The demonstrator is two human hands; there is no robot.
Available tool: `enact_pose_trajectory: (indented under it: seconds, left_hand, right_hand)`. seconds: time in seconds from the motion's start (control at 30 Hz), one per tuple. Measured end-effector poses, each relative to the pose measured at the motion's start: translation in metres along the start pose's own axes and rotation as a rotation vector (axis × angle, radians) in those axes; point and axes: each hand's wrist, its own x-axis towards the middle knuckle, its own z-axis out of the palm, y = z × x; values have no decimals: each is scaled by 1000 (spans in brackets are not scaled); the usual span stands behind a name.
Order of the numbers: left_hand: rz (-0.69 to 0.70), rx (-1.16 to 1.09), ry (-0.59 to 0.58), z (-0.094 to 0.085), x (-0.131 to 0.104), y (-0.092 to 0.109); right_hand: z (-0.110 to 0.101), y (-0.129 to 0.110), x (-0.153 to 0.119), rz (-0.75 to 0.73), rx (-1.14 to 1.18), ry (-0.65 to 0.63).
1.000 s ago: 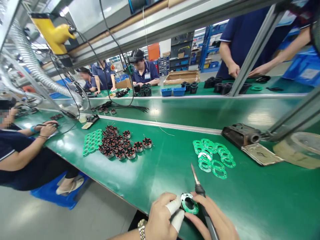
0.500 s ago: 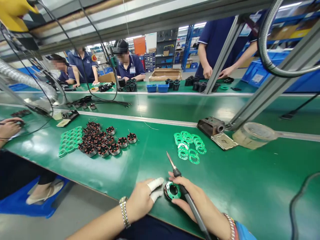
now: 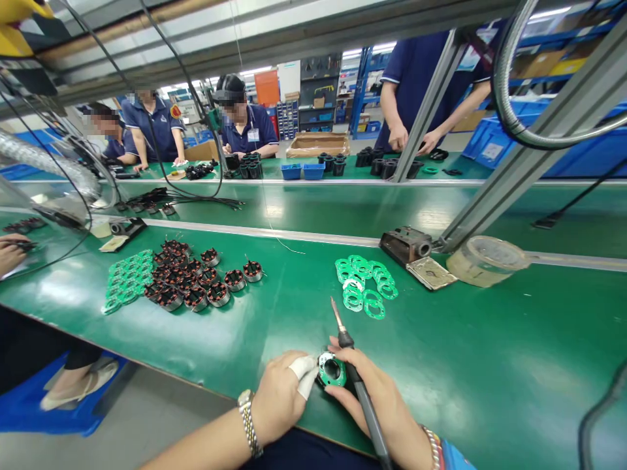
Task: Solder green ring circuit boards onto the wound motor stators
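No legible text, even on the blue bin's (image 3: 475,145) white label (image 3: 492,151) or the badge (image 3: 253,135) on a navy shirt (image 3: 264,125).

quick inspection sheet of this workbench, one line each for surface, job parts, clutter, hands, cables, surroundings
surface: green benchtop, glossy, reflecting light
job parts: ring board between both hands; soldering iron, tip pointing away from the wearer
clutter: loose ring boards overlapping; wound stators grouped beside green boards
hands: left at the board's edge, fingers partly wrapped in white; right holds board and iron
cables: dark cable at right
surroundings: co-workers across the bench; plastic tub beyond the loose boards
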Motion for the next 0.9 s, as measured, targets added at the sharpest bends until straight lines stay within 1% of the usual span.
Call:
enact_pose_trajectory:
  seconds: [0.1,0.2,0.27,0.37,0.43,0.5,0.57,0.63,0.7,0.8,0.9]
  left_hand:
    - [-105,-166,-67,0,-8,12]
    - [-178,-272,-59,0,-13,19]
    - [-240,-348,-48,-1,-15,20]
    - [-343,-420,-42,0,-18,19]
    - [-363,-418,-37,-1,-19,15]
    - [-319,-408,-52,-3,-17,9]
    - [-245,-376,-81,-7,-11,2]
    - [-132,-312,-135,-12,-1,-6]
    - [11,-230,-191,-17,10,-14]
    - [211,-147,-260,-24,24,-25]
    - [335,-135,-295,-27,32,-33]
  right_hand:
    - [3,0,-1,-1,-1,24]
    - [1,1,2,-14,50,-20]
    - [-2,1,5,-15,84,-50]
    - [-6,-1,5,42,78,-59]
    - [-7,-3,2,78,66,-74]
    - [-8,-3,-1,76,76,-96]
    - [-10,-2,-2,53,97,-112]
    - [-12,0,-1,31,117,-136]
    - [-14,2,0,19,127,-158]
    - [-16,2,2,5,131,-164]
    - [-18,1,3,7,142,-174]
